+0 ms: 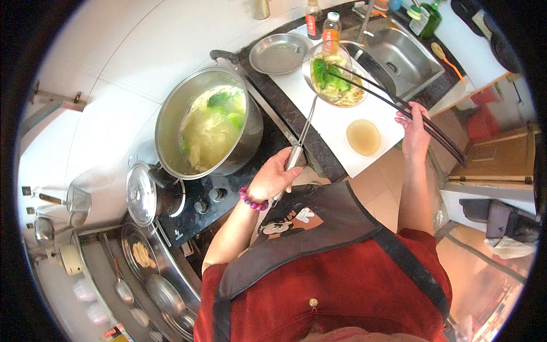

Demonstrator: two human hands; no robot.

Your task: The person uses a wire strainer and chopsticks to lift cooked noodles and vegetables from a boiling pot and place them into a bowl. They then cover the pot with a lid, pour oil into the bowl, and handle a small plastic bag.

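Observation:
My left hand (277,173) grips the metal handle of a wire-mesh strainer (314,87). The strainer's basket is tilted above a dish of noodles (352,99) on the white counter. Green leafy vegetables (328,76) and pale pieces lie in the basket. In my right hand (414,128) is a pair of long dark chopsticks (380,97), their tips on the greens. A bowl of light brown liquid (363,137) stands nearer to me on the counter. To the left, a large pot (164,128) on the stove holds cloudy broth with greens and pale pieces.
A metal plate (275,54) and two bottles, one dark (313,19) and one white-capped (332,26), stand behind the strainer. A steel sink (410,60) is at the right. A smaller lidded pot (143,194) sits on the stove (222,186). Metal dishes (164,295) rest at the lower left.

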